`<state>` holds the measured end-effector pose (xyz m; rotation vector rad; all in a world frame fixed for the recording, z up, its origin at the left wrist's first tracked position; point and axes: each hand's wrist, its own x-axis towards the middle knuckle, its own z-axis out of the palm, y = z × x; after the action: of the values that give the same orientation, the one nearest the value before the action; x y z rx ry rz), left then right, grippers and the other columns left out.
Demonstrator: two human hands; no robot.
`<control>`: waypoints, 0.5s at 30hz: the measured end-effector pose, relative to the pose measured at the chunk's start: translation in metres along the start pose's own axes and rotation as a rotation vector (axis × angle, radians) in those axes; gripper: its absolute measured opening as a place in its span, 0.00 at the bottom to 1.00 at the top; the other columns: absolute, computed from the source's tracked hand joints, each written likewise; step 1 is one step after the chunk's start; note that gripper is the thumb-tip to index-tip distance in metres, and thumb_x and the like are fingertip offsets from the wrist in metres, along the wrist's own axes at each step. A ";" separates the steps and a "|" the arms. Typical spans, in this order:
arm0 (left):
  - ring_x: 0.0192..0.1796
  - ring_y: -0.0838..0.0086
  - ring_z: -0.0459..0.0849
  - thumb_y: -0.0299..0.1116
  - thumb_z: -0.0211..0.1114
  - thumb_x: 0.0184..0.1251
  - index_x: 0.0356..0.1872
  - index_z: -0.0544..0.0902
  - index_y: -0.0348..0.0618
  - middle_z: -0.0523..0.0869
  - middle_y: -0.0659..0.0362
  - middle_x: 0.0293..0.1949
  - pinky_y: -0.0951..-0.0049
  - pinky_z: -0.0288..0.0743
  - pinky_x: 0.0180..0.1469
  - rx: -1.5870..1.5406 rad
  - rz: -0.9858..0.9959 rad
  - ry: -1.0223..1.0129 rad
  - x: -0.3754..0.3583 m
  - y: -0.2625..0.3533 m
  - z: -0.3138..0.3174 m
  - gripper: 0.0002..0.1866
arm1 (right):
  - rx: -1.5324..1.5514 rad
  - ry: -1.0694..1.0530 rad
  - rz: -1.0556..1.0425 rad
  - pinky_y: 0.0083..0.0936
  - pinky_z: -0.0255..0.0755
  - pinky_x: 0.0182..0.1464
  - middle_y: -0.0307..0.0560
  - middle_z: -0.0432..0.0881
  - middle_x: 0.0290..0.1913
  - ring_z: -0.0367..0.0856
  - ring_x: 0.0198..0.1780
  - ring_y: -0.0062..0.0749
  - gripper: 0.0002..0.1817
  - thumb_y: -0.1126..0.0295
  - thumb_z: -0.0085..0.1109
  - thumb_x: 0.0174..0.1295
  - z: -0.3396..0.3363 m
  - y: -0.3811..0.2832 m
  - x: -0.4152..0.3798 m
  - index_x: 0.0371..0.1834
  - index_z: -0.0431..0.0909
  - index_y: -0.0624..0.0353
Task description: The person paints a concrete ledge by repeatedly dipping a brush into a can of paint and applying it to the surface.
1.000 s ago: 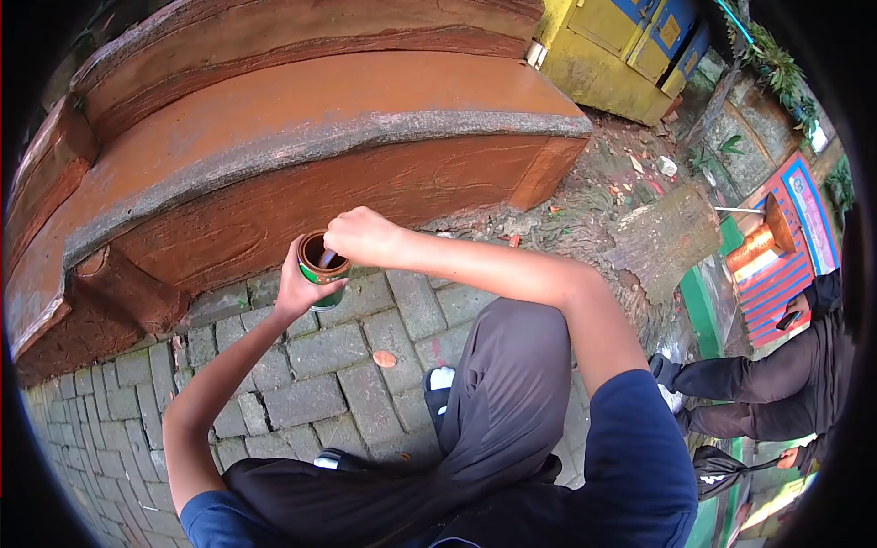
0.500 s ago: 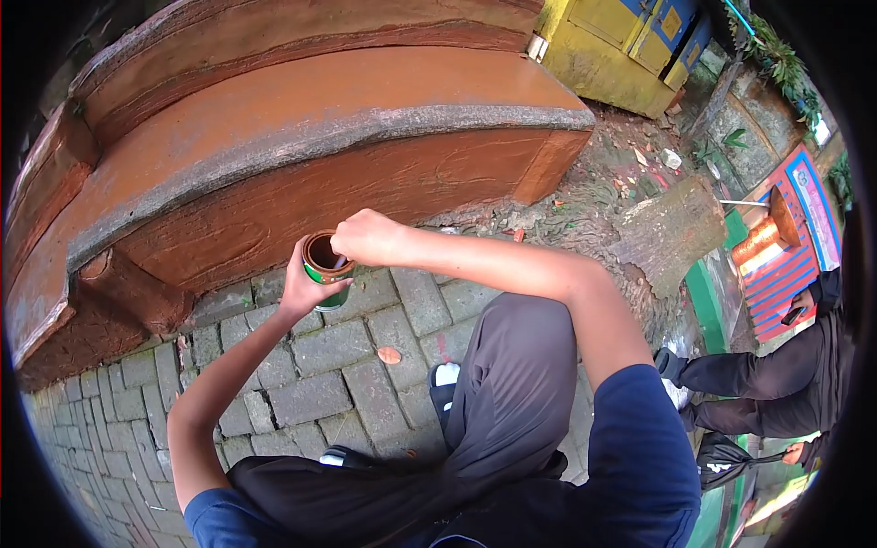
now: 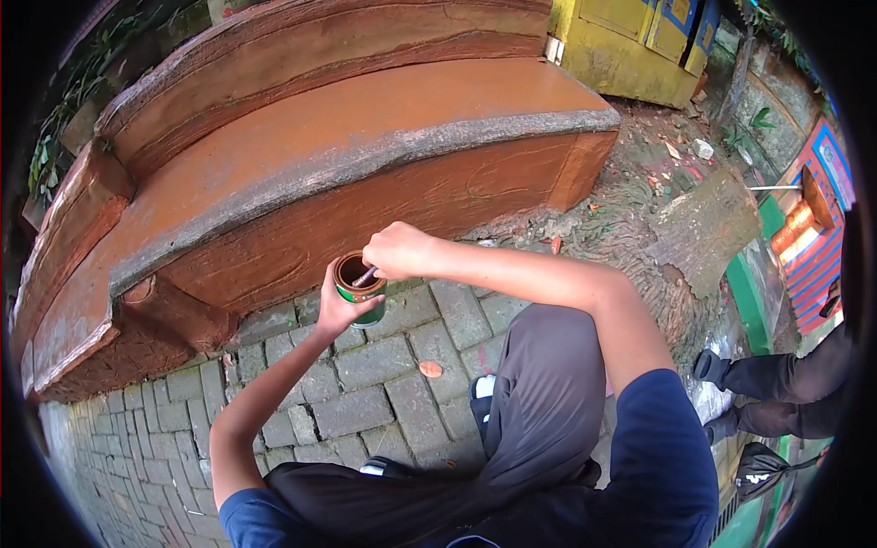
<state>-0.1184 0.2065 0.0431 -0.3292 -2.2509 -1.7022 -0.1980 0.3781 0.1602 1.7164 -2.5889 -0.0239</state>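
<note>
My left hand (image 3: 334, 306) is wrapped round a green paint can (image 3: 370, 315), holding it tilted a little above the paving. Brown paint coats the can's open rim and inner wall. Closed over the can's right edge, my right hand (image 3: 399, 250) grips a thin stick (image 3: 365, 277) that slants down into the opening. The stick's lower end is hidden inside the can. Just behind both hands rises the brown front face of a curved bench (image 3: 411, 187).
Grey paving bricks (image 3: 352, 411) lie below, with a dry leaf (image 3: 430, 369) on them. Rough roots (image 3: 630, 219) and a flat slab (image 3: 708, 228) are at right. A yellow cabinet (image 3: 603, 50) stands behind the bench. Another person's legs (image 3: 786, 388) and a black bag (image 3: 760, 470) show at far right.
The view has shifted, so the bench, can and hands appear farther right and lower. More of the stick shows between my right hand and the can opening.
</note>
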 end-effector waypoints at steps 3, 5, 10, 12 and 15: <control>0.62 0.65 0.77 0.38 0.85 0.39 0.63 0.65 0.36 0.78 0.49 0.58 0.62 0.69 0.67 0.031 -0.026 -0.017 -0.001 -0.008 -0.002 0.48 | 0.029 0.009 0.012 0.41 0.79 0.35 0.53 0.85 0.26 0.87 0.34 0.48 0.11 0.62 0.71 0.48 -0.009 0.004 0.000 0.29 0.85 0.56; 0.62 0.65 0.77 0.38 0.85 0.40 0.63 0.65 0.36 0.78 0.50 0.58 0.62 0.69 0.67 0.043 -0.021 -0.012 -0.001 -0.011 0.000 0.49 | 0.053 0.097 0.051 0.41 0.79 0.34 0.53 0.85 0.26 0.86 0.34 0.48 0.10 0.63 0.71 0.48 -0.010 0.008 0.000 0.31 0.86 0.55; 0.63 0.65 0.77 0.37 0.85 0.40 0.62 0.65 0.36 0.77 0.50 0.58 0.61 0.67 0.69 0.037 -0.021 0.020 0.003 -0.004 0.000 0.48 | 0.054 0.182 0.045 0.39 0.78 0.34 0.52 0.85 0.26 0.87 0.34 0.45 0.09 0.61 0.71 0.47 -0.016 0.015 -0.002 0.27 0.87 0.53; 0.63 0.65 0.76 0.37 0.85 0.41 0.63 0.64 0.35 0.77 0.49 0.58 0.61 0.68 0.69 0.024 0.008 0.028 0.005 -0.004 0.000 0.48 | 0.070 0.143 0.064 0.40 0.79 0.37 0.51 0.86 0.28 0.87 0.36 0.46 0.10 0.61 0.70 0.50 -0.025 0.019 -0.004 0.31 0.87 0.53; 0.63 0.65 0.76 0.39 0.85 0.41 0.63 0.64 0.35 0.77 0.50 0.58 0.62 0.67 0.69 0.027 -0.034 0.065 0.006 0.001 -0.001 0.48 | 0.093 0.060 0.131 0.41 0.79 0.41 0.51 0.86 0.32 0.86 0.39 0.47 0.12 0.59 0.67 0.56 -0.043 0.018 -0.008 0.38 0.87 0.53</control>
<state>-0.1240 0.2060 0.0462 -0.2282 -2.2428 -1.6728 -0.2096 0.3927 0.2038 1.5449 -2.6916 0.1515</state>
